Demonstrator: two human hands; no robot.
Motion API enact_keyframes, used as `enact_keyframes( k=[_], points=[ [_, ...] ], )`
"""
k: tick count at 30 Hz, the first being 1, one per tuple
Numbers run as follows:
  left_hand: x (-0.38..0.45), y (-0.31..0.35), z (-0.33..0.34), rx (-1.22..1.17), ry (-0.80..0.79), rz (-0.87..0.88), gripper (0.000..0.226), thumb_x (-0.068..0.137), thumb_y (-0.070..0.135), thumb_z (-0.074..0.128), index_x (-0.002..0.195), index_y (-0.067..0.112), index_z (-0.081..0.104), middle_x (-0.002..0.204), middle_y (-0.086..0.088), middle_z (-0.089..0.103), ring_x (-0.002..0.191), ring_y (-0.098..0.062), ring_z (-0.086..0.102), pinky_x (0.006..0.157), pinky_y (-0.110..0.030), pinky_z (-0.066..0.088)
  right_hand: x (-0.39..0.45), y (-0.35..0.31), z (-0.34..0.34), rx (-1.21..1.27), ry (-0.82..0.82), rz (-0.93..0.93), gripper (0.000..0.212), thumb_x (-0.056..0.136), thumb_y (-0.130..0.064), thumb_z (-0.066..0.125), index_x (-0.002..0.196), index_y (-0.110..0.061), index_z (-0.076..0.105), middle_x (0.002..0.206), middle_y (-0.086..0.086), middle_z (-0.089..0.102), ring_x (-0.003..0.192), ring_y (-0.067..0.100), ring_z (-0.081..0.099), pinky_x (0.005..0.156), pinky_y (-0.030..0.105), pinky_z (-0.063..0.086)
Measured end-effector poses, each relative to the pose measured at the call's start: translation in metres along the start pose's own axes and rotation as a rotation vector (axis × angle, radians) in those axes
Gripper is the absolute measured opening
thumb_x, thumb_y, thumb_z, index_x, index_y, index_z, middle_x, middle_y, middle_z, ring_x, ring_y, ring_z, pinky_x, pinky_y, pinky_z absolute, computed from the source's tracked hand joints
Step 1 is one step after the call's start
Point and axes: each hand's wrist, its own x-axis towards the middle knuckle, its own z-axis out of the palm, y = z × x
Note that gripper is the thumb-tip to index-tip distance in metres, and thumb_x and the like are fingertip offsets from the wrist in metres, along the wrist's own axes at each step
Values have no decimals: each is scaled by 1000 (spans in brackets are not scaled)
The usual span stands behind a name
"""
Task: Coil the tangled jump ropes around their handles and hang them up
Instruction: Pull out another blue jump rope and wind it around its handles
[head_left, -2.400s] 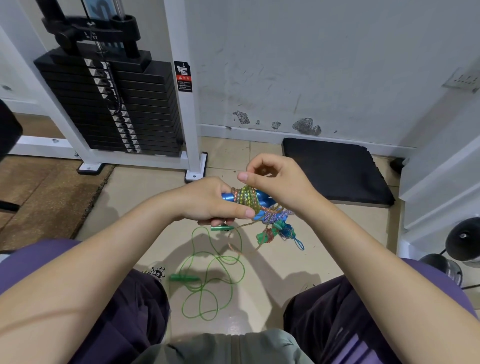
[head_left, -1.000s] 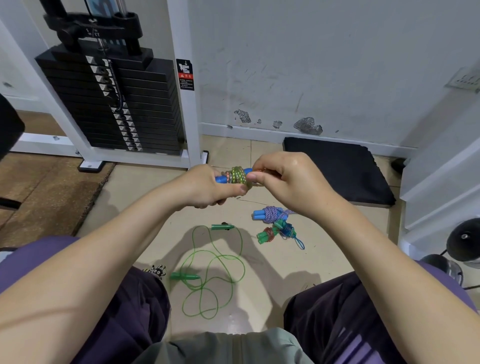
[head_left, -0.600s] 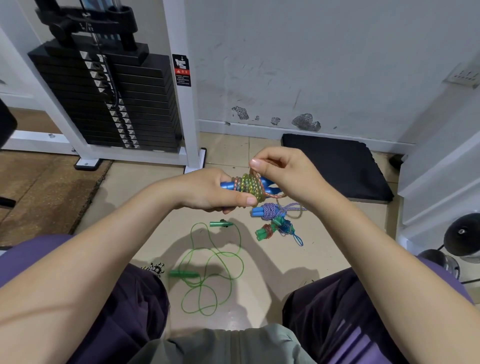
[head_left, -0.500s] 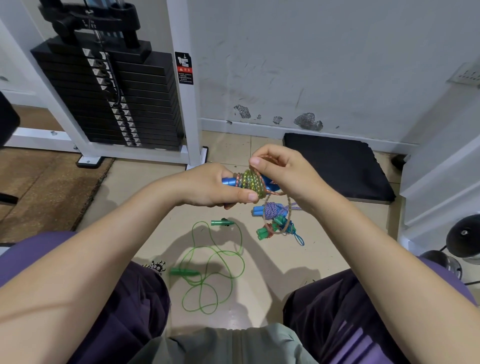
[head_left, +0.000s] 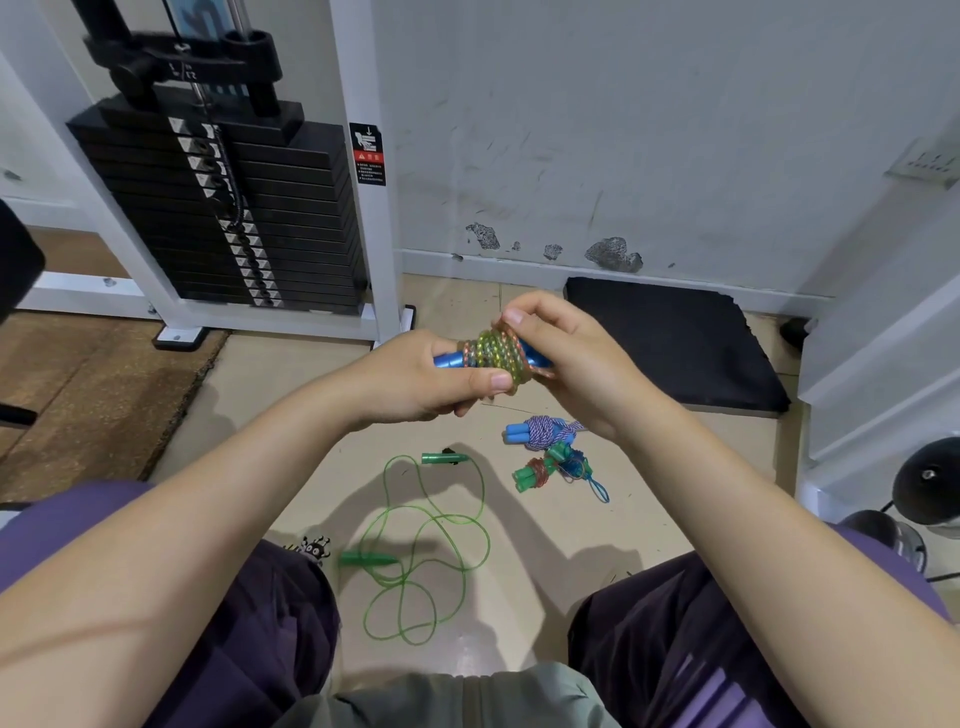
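Note:
My left hand (head_left: 421, 379) grips the blue handles (head_left: 451, 359) of a jump rope whose multicoloured cord (head_left: 497, 356) is wound in a thick coil around them. My right hand (head_left: 566, 358) pinches the cord at the coil's right end, thumb on top. On the floor below lies a loose green jump rope (head_left: 426, 540) with green handles, uncoiled. To its right sit a coiled purple rope on blue handles (head_left: 540, 432) and a small bundle with green handles (head_left: 545, 467).
A weight-stack machine (head_left: 223, 208) with a white frame stands at the back left. A black pad (head_left: 675, 343) lies against the wall at the right. A brown mat (head_left: 88, 395) covers the floor at left. Dark round weights (head_left: 930, 488) sit at the far right.
My right hand has gone round the handles several times with the cord, and the hanging loop seen half a second ago is now drawn up against the coil.

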Motion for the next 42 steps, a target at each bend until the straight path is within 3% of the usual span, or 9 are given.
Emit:
enact_keyframes(
  k=[3, 5, 9, 17, 26, 30, 34, 38, 42],
  points=[
    [2, -1, 0, -158, 57, 19, 49, 79, 55, 72, 59, 13, 55, 45, 3, 42, 40, -12, 32, 41, -18, 27, -1, -2, 0, 260, -88, 107, 38, 93, -41, 53, 113, -10, 63, 92, 4, 65, 76, 17, 59, 71, 30, 53],
    [4, 0, 0, -272, 114, 42, 46, 86, 47, 67, 62, 11, 53, 44, 5, 40, 39, -10, 30, 39, -18, 25, -3, -2, -1, 299, -146, 121, 42, 91, -47, 56, 119, -16, 63, 85, 4, 57, 62, 15, 46, 54, 25, 37],
    [8, 0, -7, -430, 299, 32, 46, 92, 45, 62, 63, 11, 50, 44, 4, 36, 39, -10, 27, 38, -17, 22, -3, 1, 1, 66, -130, 109, 22, 98, -20, 55, 119, -19, 62, 67, 1, 26, 55, 13, 14, 49, 26, 10],
    [12, -5, -12, -424, 478, -42, 44, 92, 45, 62, 65, 12, 52, 41, 7, 41, 38, -9, 31, 39, -18, 27, -6, -1, 5, -585, 33, -16, 32, 102, -25, 46, 75, -13, 57, 54, -3, 38, 42, 4, 31, 48, 20, 29],
    [16, -15, -28, -379, 633, -145, 41, 88, 48, 67, 65, 16, 55, 55, 1, 52, 40, -8, 38, 40, -16, 31, -10, 2, 4, -870, 75, -140, 31, 102, -28, 47, 82, -12, 64, 59, -1, 48, 51, 8, 39, 56, 30, 33],
    [18, -21, -19, -9, 456, -217, 46, 81, 53, 72, 64, 11, 64, 51, 5, 53, 45, -12, 41, 46, -21, 33, -8, -1, -4, -945, 170, -342, 26, 100, -24, 50, 82, -11, 64, 70, 0, 58, 68, 19, 51, 63, 36, 40],
    [10, -14, -6, 120, 78, -247, 38, 81, 51, 73, 66, 18, 62, 55, 6, 55, 46, -13, 40, 45, -20, 32, -3, 1, -13, -881, 150, -440, 21, 98, -20, 51, 85, -8, 63, 83, -1, 54, 78, 8, 47, 69, 22, 37],
    [4, -5, 3, 92, -226, -206, 40, 87, 45, 68, 62, 16, 55, 50, 8, 51, 45, -12, 40, 47, -21, 32, 0, 5, -11, -818, 56, -315, 22, 101, -27, 45, 83, -20, 55, 81, -1, 58, 74, 14, 54, 69, 29, 45],
    [4, -4, 4, 82, -225, -122, 40, 87, 44, 68, 66, 13, 58, 54, 2, 54, 47, -14, 44, 53, -24, 37, -1, 5, -9, -703, 84, -212, 30, 103, -26, 44, 74, -22, 45, 68, 0, 49, 59, 6, 39, 54, 19, 35]
  ],
)
